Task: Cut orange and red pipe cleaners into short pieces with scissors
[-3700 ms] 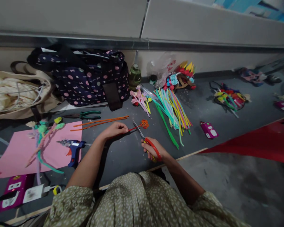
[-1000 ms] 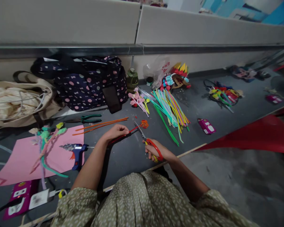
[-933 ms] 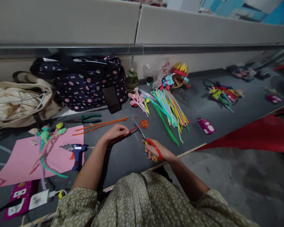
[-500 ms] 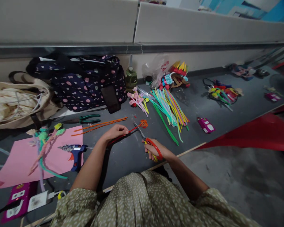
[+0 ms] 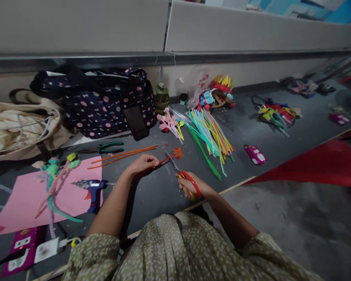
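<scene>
A dark grey table (image 5: 163,191) is carrying craft clutter: pink paper (image 5: 26,191) and a blue glue gun (image 5: 93,189) at nine o'clock, green pliers (image 5: 109,147) and orange pipe cleaners (image 5: 125,153) at eleven, a bright pipe-cleaner bundle (image 5: 212,134) at one, bags (image 5: 99,99) lying along the far edge.

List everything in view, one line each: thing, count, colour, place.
red pipe cleaner: one, red, pinched in left hand
scissors: one, red handles, in right hand
orange pipe cleaners: several, orange, behind left hand
pliers: one, green handles, near bags
glue gun: one, blue, on pink sheet's edge
pink sheet: one, pink, left
spotted bag: one, dark, by wall
pipe cleaner bundle: many, mixed colours, centre
left hand: one
right hand: one
</scene>
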`<state>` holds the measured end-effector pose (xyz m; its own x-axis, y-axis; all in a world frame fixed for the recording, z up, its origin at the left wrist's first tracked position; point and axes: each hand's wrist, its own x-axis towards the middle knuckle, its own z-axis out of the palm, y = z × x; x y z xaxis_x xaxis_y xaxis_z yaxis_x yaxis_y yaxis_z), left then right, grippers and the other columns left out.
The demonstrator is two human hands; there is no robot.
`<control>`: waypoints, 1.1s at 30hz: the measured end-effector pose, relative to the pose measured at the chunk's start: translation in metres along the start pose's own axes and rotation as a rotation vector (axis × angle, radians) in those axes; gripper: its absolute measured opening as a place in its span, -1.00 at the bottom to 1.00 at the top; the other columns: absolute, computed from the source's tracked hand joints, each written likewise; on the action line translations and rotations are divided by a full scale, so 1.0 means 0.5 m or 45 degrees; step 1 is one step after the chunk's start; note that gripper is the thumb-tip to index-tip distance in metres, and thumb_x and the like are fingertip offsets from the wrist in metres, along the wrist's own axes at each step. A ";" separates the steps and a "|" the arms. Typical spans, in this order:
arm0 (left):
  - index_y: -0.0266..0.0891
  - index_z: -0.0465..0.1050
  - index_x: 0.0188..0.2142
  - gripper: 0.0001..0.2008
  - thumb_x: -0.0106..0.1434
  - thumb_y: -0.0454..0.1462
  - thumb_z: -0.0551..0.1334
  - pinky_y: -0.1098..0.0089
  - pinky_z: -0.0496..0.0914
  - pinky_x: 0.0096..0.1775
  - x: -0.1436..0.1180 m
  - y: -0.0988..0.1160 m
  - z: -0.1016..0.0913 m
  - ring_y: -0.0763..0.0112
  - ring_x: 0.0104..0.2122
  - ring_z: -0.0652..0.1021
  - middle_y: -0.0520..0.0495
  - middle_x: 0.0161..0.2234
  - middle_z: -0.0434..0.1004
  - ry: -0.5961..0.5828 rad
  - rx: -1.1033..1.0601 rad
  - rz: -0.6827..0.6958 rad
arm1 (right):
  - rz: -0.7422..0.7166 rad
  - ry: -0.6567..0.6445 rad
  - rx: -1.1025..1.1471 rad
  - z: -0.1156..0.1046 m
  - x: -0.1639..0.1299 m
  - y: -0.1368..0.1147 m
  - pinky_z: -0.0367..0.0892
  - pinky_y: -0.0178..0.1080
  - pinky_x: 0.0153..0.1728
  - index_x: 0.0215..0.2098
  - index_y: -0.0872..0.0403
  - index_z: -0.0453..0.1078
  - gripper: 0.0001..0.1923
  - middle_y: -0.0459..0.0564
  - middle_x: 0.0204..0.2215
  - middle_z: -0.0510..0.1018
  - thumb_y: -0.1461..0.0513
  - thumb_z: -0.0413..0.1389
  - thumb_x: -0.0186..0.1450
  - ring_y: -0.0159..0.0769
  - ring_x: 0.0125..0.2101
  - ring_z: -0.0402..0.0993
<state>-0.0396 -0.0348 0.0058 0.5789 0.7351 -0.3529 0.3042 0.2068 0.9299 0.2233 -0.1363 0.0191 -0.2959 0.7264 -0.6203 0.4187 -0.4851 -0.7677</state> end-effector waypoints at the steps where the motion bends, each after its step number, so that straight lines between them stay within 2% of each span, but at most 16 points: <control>1: -0.36 0.53 -0.34 -0.55 0.11 0.04 0.31 0.49 0.07 -0.51 0.000 0.001 0.000 0.55 -0.57 0.27 0.02 -0.53 0.37 0.003 0.003 -0.001 | -0.006 0.001 0.000 0.000 0.000 -0.001 0.29 -0.44 -0.75 0.08 0.03 0.25 -0.65 -0.15 -0.43 0.48 0.15 0.01 0.33 -0.50 -0.74 0.37; 9: -0.36 0.55 -0.32 -0.54 0.13 0.06 0.30 0.49 0.08 -0.50 0.001 -0.003 -0.002 0.54 -0.56 0.28 0.01 -0.53 0.38 0.003 0.010 0.018 | -0.011 0.016 -0.069 0.000 -0.002 -0.019 0.25 -0.47 -0.76 0.00 0.07 0.29 -0.70 -0.16 -0.49 0.47 0.12 0.02 0.35 -0.50 -0.76 0.36; 16: -0.36 0.55 -0.34 -0.55 0.11 0.05 0.30 0.49 0.09 -0.50 0.001 0.005 0.002 0.53 -0.56 0.29 0.00 -0.54 0.39 0.022 0.007 0.011 | -0.040 0.015 -0.092 0.000 -0.002 -0.019 0.19 -0.48 -0.79 -0.15 0.08 0.32 -0.75 -0.15 -0.51 0.46 0.07 0.01 0.36 -0.50 -0.77 0.35; 24: -0.36 0.54 -0.35 -0.57 0.12 0.02 0.30 0.49 0.09 -0.50 0.000 0.010 0.002 0.54 -0.56 0.28 0.02 -0.54 0.38 0.027 0.003 -0.006 | -0.024 0.036 -0.124 0.001 0.005 -0.015 0.18 -0.47 -0.78 -0.11 0.07 0.32 -0.72 -0.17 -0.52 0.44 0.06 0.00 0.36 -0.50 -0.77 0.34; 33: -0.36 0.54 -0.32 -0.58 0.10 0.02 0.30 0.47 0.13 -0.47 -0.005 0.016 0.006 0.51 -0.53 0.30 0.00 -0.51 0.40 0.059 0.018 0.012 | -0.006 0.070 -0.174 0.005 0.004 -0.026 0.15 -0.47 -0.78 -0.20 0.08 0.33 -0.73 -0.16 -0.56 0.43 0.04 0.01 0.35 -0.48 -0.77 0.33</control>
<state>-0.0361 -0.0368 0.0139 0.5460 0.7663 -0.3386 0.3095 0.1911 0.9315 0.2152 -0.1296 0.0272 -0.2524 0.7560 -0.6040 0.5317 -0.4132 -0.7393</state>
